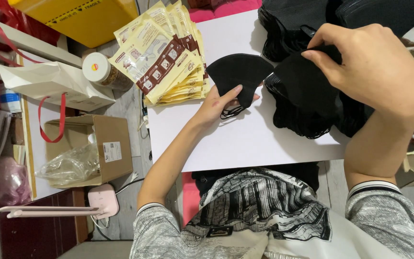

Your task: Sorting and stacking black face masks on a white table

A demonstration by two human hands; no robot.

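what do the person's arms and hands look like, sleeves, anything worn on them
Both arms are bare from the elbow down. The left hand and right hand wear no gloves, and no rings, watch or bracelet show. Short sleeves are mottled grey and white knit, each ending in a white cuff with dark stripes. The shirt front carries a black and white print.

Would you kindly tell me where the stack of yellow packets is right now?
The stack of yellow packets lies fanned at the upper left of the white table, left of the black mask under the left hand and right of the white-lidded jar.
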